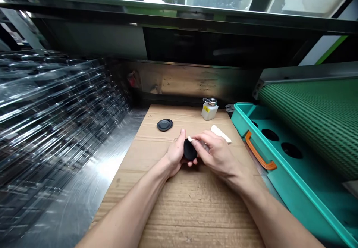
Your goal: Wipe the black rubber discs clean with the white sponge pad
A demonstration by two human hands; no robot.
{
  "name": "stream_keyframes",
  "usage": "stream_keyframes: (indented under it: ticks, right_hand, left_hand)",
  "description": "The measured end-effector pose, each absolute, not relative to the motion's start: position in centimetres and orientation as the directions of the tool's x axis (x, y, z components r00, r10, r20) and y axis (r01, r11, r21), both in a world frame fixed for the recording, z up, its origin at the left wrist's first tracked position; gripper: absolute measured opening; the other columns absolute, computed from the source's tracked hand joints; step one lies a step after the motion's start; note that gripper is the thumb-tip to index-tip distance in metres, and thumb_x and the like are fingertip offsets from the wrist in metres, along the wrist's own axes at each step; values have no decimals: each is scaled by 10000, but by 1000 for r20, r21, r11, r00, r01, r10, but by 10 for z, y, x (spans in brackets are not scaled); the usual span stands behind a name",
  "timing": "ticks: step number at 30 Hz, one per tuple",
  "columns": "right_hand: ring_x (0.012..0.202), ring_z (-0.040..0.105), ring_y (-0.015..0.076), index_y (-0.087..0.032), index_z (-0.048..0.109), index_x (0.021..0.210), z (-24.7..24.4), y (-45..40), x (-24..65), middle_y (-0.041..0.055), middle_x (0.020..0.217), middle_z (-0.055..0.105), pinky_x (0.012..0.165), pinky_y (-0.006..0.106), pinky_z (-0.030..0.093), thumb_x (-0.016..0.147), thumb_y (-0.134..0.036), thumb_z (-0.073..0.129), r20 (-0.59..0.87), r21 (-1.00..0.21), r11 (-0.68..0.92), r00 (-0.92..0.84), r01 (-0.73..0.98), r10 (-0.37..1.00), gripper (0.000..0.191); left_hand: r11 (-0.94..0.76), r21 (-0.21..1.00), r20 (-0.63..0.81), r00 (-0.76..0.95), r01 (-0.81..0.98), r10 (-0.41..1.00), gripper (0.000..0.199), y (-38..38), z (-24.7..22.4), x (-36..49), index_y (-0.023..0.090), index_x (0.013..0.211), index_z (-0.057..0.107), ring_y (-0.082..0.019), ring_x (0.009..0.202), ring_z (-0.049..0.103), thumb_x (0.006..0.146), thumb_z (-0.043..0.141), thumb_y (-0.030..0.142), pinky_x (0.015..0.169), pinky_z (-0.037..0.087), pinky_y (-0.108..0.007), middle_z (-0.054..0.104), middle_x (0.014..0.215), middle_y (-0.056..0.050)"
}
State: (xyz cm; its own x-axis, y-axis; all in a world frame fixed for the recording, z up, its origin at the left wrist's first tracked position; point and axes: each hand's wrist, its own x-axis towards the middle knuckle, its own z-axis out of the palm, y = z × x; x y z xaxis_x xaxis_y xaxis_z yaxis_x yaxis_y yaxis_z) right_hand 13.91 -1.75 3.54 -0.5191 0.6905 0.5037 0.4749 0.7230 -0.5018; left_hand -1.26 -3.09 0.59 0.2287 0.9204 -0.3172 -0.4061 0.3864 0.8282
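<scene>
Over the cardboard sheet (173,203), my left hand (176,153) grips a round black part (190,151), thumb up along its edge and fingertips curled under it. My right hand (214,149) pinches a small white piece (190,138), maybe cloth or wipe, against the part's upper rim. Its exact kind is not clear. Beyond my hands to the left, a round black lid-like part (165,125) lies on the cardboard. A white block or folded pad (220,134) rests just past my right hand. Behind it stands a small white dispenser bottle (209,110) with a metal top and yellow label.
At right, a teal bin (279,181) with an orange handle (258,153) holds several black round parts (291,150). A green conveyor belt (313,113) slopes above it. Stacked clear plastic trays (56,128) stand at left. A metal frame (179,11) crosses the back.
</scene>
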Motion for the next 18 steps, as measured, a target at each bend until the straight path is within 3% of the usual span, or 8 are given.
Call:
stream_keyframes:
  ticks: [4,11,18]
  right_hand:
    - [805,540,174,-168,641,926,25,-17,136,60,845,602,750,291,429,928,-219,477,523,-405,760,-553,508,648,172]
    - [742,513,171,-160,629,826,23,-12,141,52,763,591,714,292,419,893,-184,492,508,-307,770,-588,559,629,155]
    - [764,510,172,-165,614,780,24,-12,143,56,782,600,730,293,410,900,-176,479,482,-196,787,-641,585,597,181]
  left_hand:
    - [384,876,-332,212,-291,919,680,-34,4,-7,117,658,594,-141,349,521,857,311,702,323,346,-210,556,433,-60]
    - [344,918,-305,200,-198,931,586,-32,4,-9,121,708,619,-156,345,541,855,405,647,314,372,-221,582,461,-53]
    - [344,934,-317,221,-95,922,614,-31,6,-7,126,680,617,-158,326,529,874,353,646,294,345,-229,610,495,-88]
